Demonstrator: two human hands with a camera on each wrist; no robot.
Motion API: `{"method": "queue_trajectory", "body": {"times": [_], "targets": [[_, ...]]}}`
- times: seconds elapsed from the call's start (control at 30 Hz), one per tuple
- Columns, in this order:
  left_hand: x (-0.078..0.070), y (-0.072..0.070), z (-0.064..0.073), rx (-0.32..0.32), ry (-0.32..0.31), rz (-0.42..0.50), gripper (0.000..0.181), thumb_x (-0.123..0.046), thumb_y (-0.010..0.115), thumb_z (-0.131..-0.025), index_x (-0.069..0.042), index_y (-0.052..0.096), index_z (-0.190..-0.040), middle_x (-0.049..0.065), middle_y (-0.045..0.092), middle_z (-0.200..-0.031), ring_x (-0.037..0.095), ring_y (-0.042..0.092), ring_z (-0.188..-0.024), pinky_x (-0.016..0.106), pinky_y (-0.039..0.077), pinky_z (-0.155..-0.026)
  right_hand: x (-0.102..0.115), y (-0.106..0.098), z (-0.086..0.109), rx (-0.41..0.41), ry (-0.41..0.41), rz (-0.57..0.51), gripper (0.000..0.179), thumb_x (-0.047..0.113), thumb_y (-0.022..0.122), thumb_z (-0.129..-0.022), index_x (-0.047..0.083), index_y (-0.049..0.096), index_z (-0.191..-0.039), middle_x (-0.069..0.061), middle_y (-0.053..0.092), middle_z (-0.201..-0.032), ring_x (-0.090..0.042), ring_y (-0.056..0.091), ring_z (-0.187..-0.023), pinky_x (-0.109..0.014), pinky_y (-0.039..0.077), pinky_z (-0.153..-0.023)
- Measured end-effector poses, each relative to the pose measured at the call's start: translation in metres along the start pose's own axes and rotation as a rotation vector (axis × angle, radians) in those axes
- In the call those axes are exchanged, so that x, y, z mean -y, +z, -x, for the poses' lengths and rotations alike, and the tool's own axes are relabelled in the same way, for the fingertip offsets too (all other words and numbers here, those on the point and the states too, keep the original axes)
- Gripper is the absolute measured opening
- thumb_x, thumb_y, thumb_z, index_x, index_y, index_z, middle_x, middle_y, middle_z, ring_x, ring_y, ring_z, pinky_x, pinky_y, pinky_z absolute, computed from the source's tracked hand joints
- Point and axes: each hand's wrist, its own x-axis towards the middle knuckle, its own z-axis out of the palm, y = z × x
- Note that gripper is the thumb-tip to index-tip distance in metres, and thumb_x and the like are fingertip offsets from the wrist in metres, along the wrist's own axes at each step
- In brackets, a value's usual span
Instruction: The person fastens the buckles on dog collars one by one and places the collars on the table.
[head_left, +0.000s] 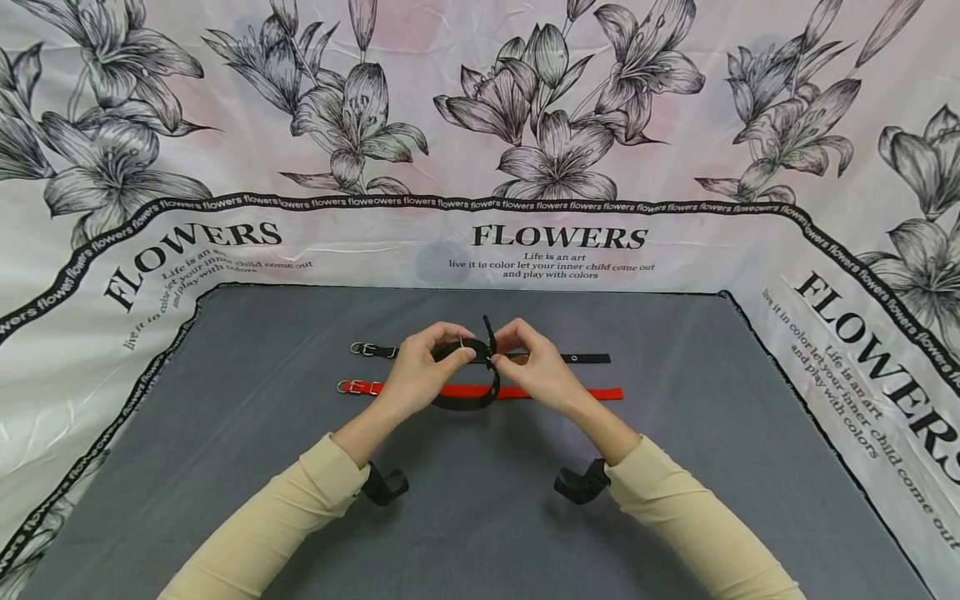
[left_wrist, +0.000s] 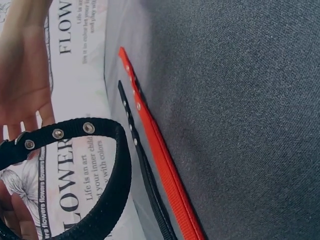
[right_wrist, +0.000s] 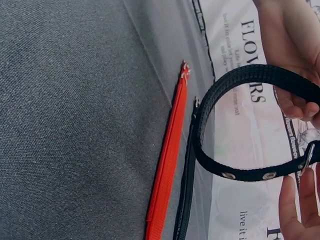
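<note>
A black collar (head_left: 467, 404) with metal eyelets is bent into a loop, held up above the grey cloth. My left hand (head_left: 422, 367) pinches the loop's left side between thumb and fingers. On the opposite side my right hand (head_left: 536, 367) pinches the strap by the metal buckle (right_wrist: 308, 158), while a free strap end (head_left: 488, 329) stands up between the hands. Behind and below them lie a red collar (head_left: 600, 393) and a second black collar (head_left: 592, 358), stretched out side by side. Fingers partly hide the buckle, so how far the strap passes through it cannot be told.
Both lying collars have their buckles at the left and eyelet ends at the right. A grey cloth (head_left: 480, 533) covers the table, bordered by white floral fabric (head_left: 390, 250) behind and at the sides. Black wrist mounts (head_left: 386, 483) hang under each sleeve.
</note>
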Motion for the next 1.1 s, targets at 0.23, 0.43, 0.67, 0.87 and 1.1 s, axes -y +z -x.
{"method": "queue_trajectory", "body": {"times": [0.23,0.43,0.67,0.87,1.1], "targets": [[0.0031,0.0022,-0.0002,0.028,-0.01,0.023,0.021,-0.025,0.064,-0.086,-0.018,0.062,-0.106,0.001,0.066,-0.099,0.017,0.06,-0.083,0.031,0.047,-0.068,-0.0064,-0.0018,-0.0003,0.036,0.031,-0.036,0.014,0.004,0.056,-0.089,0.004,0.052,-0.102,-0.012,0.058,-0.105,-0.025,0.055,-0.1,-0.038,0.048,-0.083],[0.0042,0.0018,-0.0007,0.021,-0.029,-0.025,0.019,-0.023,0.067,-0.085,-0.02,0.064,-0.103,-0.003,0.066,-0.092,0.012,0.06,-0.081,0.03,0.045,-0.065,-0.005,-0.0006,0.002,0.02,-0.003,0.037,0.022,0.007,0.056,-0.091,0.001,0.052,-0.111,-0.015,0.057,-0.109,-0.027,0.055,-0.102,-0.043,0.047,-0.087],[0.0043,0.0052,-0.0019,0.044,-0.041,-0.053,0.021,-0.024,0.068,-0.084,-0.019,0.064,-0.104,-0.004,0.066,-0.094,0.014,0.06,-0.089,0.032,0.048,-0.073,-0.0029,-0.0007,0.0003,-0.093,-0.086,0.006,0.022,0.006,0.055,-0.092,0.0,0.055,-0.113,-0.017,0.06,-0.109,-0.026,0.058,-0.099,-0.037,0.05,-0.083],[0.0062,0.0068,-0.0027,0.028,-0.033,-0.057,0.024,-0.024,0.07,-0.083,-0.018,0.064,-0.106,-0.003,0.065,-0.093,0.015,0.058,-0.093,0.033,0.049,-0.078,-0.0019,-0.0011,-0.0008,-0.116,-0.105,-0.007,0.019,0.006,0.057,-0.091,0.001,0.057,-0.109,-0.015,0.061,-0.105,-0.024,0.06,-0.094,-0.034,0.05,-0.08],[0.0073,0.0058,-0.0053,-0.019,-0.073,-0.064,0.025,-0.026,0.07,-0.083,-0.02,0.064,-0.106,-0.003,0.066,-0.099,0.014,0.059,-0.092,0.033,0.048,-0.073,-0.0036,-0.0006,-0.0017,-0.134,-0.112,0.004,0.019,0.004,0.056,-0.09,0.0,0.055,-0.109,-0.017,0.059,-0.105,-0.025,0.059,-0.095,-0.036,0.05,-0.082]]}}
